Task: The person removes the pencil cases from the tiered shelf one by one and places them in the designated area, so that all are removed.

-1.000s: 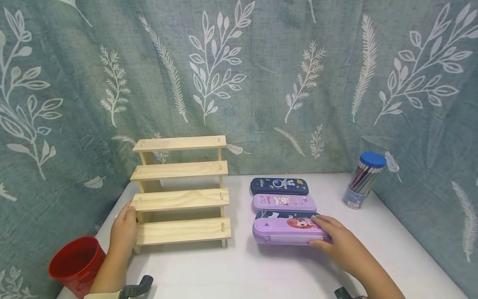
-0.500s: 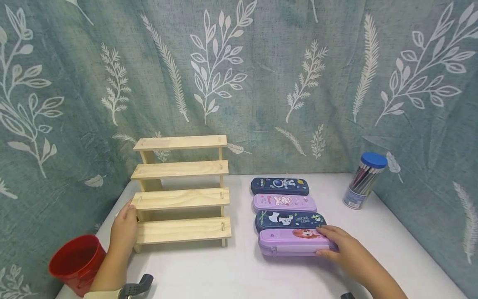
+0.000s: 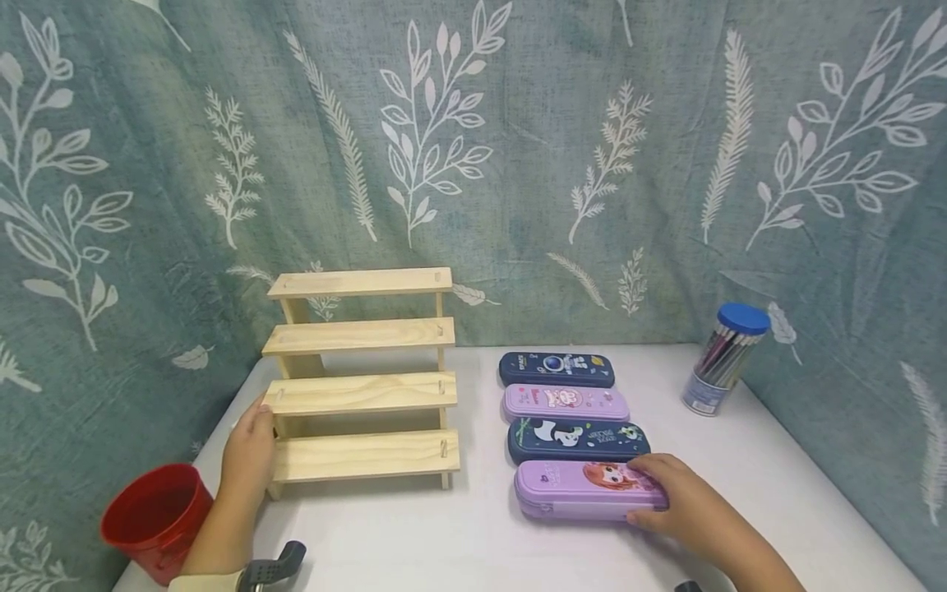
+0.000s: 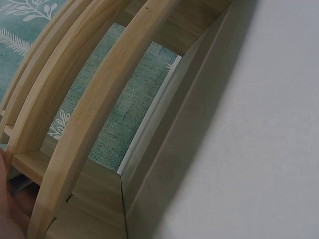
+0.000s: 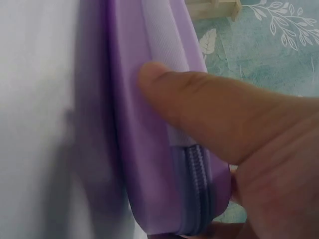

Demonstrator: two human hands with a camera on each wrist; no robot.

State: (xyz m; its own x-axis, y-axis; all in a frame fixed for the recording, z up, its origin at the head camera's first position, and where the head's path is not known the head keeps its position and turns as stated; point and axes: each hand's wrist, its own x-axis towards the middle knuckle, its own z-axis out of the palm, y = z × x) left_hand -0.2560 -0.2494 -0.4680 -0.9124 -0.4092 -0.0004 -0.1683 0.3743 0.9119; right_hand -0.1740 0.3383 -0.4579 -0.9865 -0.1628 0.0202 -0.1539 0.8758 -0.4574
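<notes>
My right hand [image 3: 676, 501] grips the right end of a purple pencil case [image 3: 573, 489] printed with a red-haired girl. The thumb [image 5: 199, 107] presses its zipped side, close over the table. Just behind it lies a dark blue panda pencil case [image 3: 577, 440], then a light purple one [image 3: 565, 403] and a navy astronaut one [image 3: 556, 369], in a column. My left hand [image 3: 247, 452] holds the left side of a four-tier wooden stepped shelf [image 3: 362, 393]; its fingers are partly hidden behind the wood in the left wrist view. All tiers of the shelf are bare.
A red bucket [image 3: 157, 518] stands beside my left forearm. At the back right is a clear tub of pencils with a blue lid [image 3: 743, 319]. A green leaf-patterned cloth [image 3: 518, 164] rises around the white table [image 3: 414, 543].
My right hand has drawn the girl-printed pencil case toward me and slightly right, off the panda one and down in front of it. The left hand stays on the shelf.
</notes>
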